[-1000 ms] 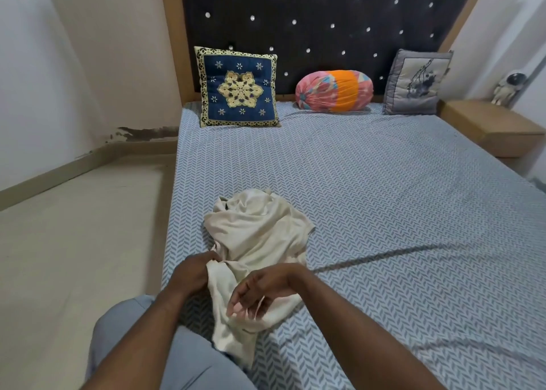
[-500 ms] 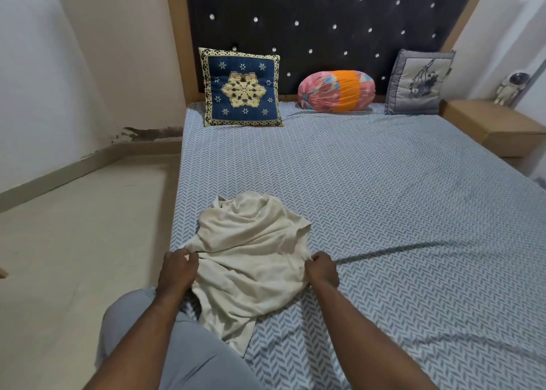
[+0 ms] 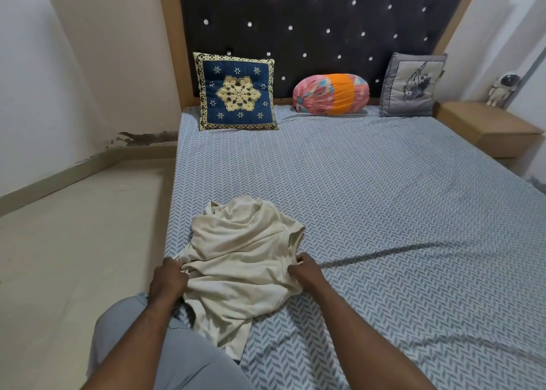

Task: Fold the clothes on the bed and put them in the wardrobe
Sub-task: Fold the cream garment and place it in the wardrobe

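Hands first, head view (the only one): left hand (image 3: 167,283) pinches a bunched fold at the 8 o'clock edge of the cream garment (image 3: 245,253), and right hand (image 3: 305,271) pinches its 4 o'clock edge. Fingers are curled into the cloth on both. Delta vs a second ago: the hands sat close together over the garment's near end, the right one loosely curled above it. Half a second ago they had split to the two sides. They hold that split now, with the cloth drawn a bit wider between them. Garment lies on the bed (image 3: 384,200) at about 7 o'clock in frame, near the bed's left edge. Its near tail drapes toward the person's knee (image 3: 141,345); its far half, at 12 o'clock, is a rumpled heap. My read: this is the spread-out step, with no fold laid yet. The next move probably needs an outward pull plus smoothing to flatten the far heap. Early in the task; wardrobe not in view. Blue cushion (image 3: 236,92), bolster (image 3: 331,94) and grey cushion (image 3: 412,85) sit at the headboard, well apart from the work.
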Motion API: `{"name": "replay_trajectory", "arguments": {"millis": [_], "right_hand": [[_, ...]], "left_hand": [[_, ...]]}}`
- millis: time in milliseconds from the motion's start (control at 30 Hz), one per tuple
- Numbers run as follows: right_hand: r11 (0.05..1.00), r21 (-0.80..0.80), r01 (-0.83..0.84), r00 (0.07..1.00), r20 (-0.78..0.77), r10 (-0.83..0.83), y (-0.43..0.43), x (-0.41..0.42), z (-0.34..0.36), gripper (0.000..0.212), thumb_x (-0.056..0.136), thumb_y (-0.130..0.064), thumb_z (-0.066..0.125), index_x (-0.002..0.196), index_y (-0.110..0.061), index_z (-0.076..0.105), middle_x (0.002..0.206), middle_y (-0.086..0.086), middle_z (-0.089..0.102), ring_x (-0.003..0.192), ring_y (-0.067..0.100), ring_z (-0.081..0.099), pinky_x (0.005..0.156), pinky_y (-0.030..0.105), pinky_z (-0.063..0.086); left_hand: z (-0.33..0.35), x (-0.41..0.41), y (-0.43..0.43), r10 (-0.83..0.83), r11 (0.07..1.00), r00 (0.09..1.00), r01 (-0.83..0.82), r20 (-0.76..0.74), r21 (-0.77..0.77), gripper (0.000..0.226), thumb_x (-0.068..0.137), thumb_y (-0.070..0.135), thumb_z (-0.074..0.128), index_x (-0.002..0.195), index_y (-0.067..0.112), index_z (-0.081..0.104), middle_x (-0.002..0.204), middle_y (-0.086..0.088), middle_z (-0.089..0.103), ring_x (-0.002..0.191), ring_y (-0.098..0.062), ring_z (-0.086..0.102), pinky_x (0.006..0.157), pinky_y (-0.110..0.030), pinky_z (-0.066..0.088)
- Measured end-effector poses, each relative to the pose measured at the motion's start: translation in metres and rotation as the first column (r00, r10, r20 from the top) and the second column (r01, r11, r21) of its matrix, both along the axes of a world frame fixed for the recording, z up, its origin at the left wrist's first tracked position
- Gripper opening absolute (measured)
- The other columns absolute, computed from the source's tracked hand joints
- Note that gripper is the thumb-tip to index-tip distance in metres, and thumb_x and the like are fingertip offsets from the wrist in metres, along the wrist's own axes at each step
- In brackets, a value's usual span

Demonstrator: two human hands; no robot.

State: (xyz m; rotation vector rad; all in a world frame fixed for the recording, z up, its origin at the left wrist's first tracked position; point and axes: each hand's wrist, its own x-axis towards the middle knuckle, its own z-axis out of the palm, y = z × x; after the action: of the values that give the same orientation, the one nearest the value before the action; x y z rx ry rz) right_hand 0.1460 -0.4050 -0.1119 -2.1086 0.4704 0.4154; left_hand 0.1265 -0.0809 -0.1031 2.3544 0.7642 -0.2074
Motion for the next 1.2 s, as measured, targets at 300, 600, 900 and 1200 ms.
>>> {"name": "replay_trajectory", "arguments": {"millis": [300,600,900,1200], "right_hand": [[0.996,-0.001,-0.085,0.995,0.059,0.085,0.023,-0.003,0.011,0.071,0.072,-0.027,0.078,0.134,-0.019,0.044,0.123,0.005,0.061,0.113,0.028,0.06,0.083,0.035,0.051],[0.738,0.596,-0.317,0.923,0.013,0.386,0.056,-0.01,0.043,0.039,0.09,-0.019,0.064,0.124,-0.037,0.062,0.106,0.004,0.069,0.095,0.02,0.063,0.075,0.033,0.05],[0.717,0.685,-0.124,0.956,-0.11,0.271,0.03,-0.008,0.033,0.002,0.094,-0.014,0.053,0.092,-0.013,0.054,0.074,0.005,0.058,0.061,0.017,0.059,0.058,0.029,0.053],[0.867,0.491,0.087,0.984,-0.177,0.001,0.019,-0.014,0.031,0.008,0.079,-0.019,0.045,0.08,-0.012,0.042,0.07,0.012,0.058,0.05,0.017,0.057,0.047,0.024,0.037]], "left_hand": [[0.007,-0.01,-0.017,-0.288,0.898,0.934,0.185,0.214,0.399,0.022,0.071,0.015,0.065,0.092,0.016,0.065,0.102,-0.013,0.05,0.094,-0.036,0.048,0.078,-0.044,0.048],[0.045,0.022,-0.102,-0.291,0.764,0.928,0.372,0.233,-0.528,0.032,0.084,0.047,0.068,0.104,0.022,0.069,0.097,0.005,0.072,0.093,-0.015,0.068,0.081,-0.034,0.055],[0.021,0.028,-0.066,0.008,0.781,0.986,0.097,0.165,-0.617,0.036,0.087,0.049,0.06,0.083,0.018,0.078,0.084,-0.01,0.074,0.082,-0.032,0.071,0.07,-0.053,0.06],[0.056,0.016,-0.057,0.195,0.508,0.971,0.018,0.135,-0.861,0.035,0.1,0.045,0.047,0.103,0.015,0.066,0.097,-0.009,0.072,0.089,-0.024,0.069,0.078,-0.043,0.058]]}}
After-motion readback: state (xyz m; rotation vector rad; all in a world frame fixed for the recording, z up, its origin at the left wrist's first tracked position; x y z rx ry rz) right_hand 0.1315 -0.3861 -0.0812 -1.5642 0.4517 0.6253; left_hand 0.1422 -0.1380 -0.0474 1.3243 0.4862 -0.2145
